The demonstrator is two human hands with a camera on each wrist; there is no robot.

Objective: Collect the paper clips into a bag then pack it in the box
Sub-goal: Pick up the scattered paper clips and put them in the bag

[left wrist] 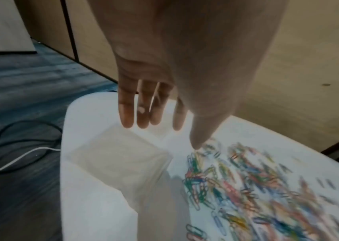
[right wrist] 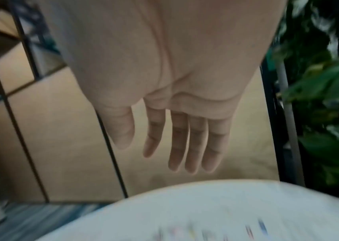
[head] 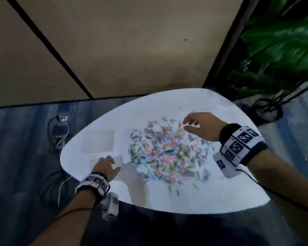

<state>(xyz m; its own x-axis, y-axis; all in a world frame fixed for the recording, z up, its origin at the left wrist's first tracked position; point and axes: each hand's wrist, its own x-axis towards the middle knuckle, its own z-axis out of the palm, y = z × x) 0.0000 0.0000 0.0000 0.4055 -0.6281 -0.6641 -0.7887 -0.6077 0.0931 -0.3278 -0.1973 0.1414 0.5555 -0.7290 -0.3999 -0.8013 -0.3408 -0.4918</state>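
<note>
A wide scatter of coloured paper clips (head: 167, 151) covers the middle of the white table (head: 185, 201). My left hand (head: 114, 164) hovers with straight fingers over a small clear bag (head: 118, 159) at the pile's left edge; whether it touches the bag I cannot tell. Just beyond the bag sits a clear square box (head: 98, 143). In the left wrist view, my left hand (left wrist: 170, 133) hangs above a clear see-through shape (left wrist: 119, 163), with paper clips (left wrist: 247, 187) to its right. My right hand (head: 185, 125) floats empty over the pile's far right, and my right hand (right wrist: 154, 156) shows spread fingers.
The table (left wrist: 92, 212) is small and rounded, with its edge close on all sides. Cables and a charger (head: 59, 128) lie on the blue carpet to the left. A leafy plant (head: 283, 50) stands at the back right, and beige wall panels close off the back.
</note>
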